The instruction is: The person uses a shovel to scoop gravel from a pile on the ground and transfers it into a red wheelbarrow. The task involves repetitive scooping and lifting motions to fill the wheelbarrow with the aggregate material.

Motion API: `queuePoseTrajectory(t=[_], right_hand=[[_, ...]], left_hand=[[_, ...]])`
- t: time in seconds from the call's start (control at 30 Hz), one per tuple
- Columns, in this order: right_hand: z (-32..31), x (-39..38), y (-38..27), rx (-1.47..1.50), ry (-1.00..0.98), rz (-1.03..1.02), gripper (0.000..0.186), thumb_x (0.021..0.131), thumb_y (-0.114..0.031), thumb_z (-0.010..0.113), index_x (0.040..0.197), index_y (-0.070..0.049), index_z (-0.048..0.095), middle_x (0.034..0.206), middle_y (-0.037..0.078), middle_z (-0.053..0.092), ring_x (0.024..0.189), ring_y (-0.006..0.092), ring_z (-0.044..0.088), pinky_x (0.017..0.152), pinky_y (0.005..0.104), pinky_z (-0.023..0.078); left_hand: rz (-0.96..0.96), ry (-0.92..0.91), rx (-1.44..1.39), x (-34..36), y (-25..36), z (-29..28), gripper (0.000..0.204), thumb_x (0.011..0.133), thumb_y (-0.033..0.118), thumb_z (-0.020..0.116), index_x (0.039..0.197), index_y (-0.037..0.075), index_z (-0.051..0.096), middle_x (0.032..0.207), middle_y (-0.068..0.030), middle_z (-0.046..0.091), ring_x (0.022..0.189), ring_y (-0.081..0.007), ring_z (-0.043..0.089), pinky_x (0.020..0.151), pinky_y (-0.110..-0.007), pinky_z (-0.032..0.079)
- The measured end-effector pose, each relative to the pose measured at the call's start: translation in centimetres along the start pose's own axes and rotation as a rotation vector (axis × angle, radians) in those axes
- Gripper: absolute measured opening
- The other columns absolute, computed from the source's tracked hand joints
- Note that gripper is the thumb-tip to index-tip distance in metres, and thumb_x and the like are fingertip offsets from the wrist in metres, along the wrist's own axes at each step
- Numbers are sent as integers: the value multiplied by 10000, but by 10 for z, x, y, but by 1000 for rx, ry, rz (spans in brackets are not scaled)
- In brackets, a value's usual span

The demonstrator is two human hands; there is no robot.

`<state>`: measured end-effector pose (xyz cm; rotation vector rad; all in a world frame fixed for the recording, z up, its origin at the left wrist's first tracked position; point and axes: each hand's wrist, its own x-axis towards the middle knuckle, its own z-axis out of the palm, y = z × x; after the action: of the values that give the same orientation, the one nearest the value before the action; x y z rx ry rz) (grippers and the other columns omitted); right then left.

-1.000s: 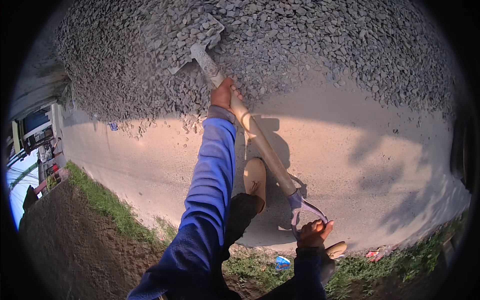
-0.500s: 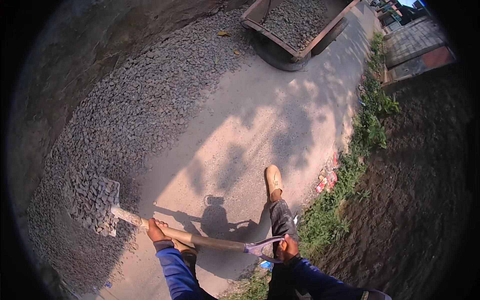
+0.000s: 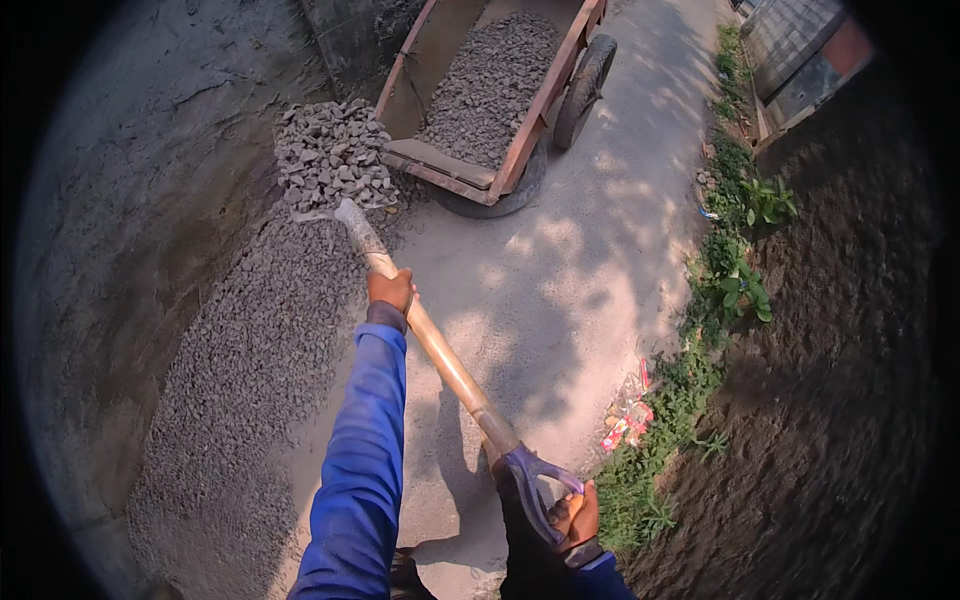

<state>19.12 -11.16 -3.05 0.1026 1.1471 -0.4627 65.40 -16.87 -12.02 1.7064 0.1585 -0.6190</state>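
Both my hands grip a shovel with a wooden shaft and a purple D-shaped handle. My left hand is wrapped round the shaft near the blade end. Closed on the D-handle's crossbar at the lower right is my right hand. A heaped load of grey gravel lies on the blade, hiding most of it. This load is raised just left of the near end of a cart, whose rusty-edged bed holds more gravel. A board lies across the cart's near end.
A long gravel pile runs along the wall on the left. The cart's wheel stands on the concrete path. Green weeds and red-white litter border the path on the right, beside dark soil.
The loaded shovel has swung up and forward from the near left of the pile to beside the cart. My left arm is now stretched out ahead, and the cart appears closer.
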Motion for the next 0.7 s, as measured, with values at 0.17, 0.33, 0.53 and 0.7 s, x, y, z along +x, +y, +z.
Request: queuePoseTrajectory(t=[0.17, 0.33, 0.53, 0.7], right_hand=[[184, 57, 0, 170, 1, 349, 376, 939, -414, 347, 806, -104, 511, 571, -16, 463, 588, 149, 545, 648, 307, 490], [171, 83, 7, 320, -278, 340, 370, 930, -429, 376, 822, -94, 491, 625, 8, 490, 572, 121, 523, 559, 258, 483], [88, 55, -36, -206, -71, 45, 501, 892, -554, 373, 667, -129, 514, 477, -19, 461, 416, 101, 498, 369, 234, 429], [14, 31, -62, -764, 435, -314, 459, 850, -566, 467, 685, -138, 476, 437, -24, 354, 343, 86, 309, 326, 240, 289]], left_hand=[[373, 13, 717, 94, 184, 125, 695, 760, 228, 614, 1247, -60, 212, 1128, -324, 507, 1063, -404, 524, 929, -409, 414], [508, -69, 680, 121, 201, 147, 700, 762, 239, 623, 1257, -68, 236, 1139, -309, 507, 1066, -393, 526, 929, -404, 412], [124, -59, -98, 38, 55, 55, 566, 777, 85, 582, 1192, -82, 235, 783, -154, 549, 561, -187, 585, 450, -319, 495], [-223, 286, -272, -63, -122, -74, 418, 772, 81, 599, 1061, -23, 315, 788, -170, 543, 560, -215, 587, 460, -338, 502]])
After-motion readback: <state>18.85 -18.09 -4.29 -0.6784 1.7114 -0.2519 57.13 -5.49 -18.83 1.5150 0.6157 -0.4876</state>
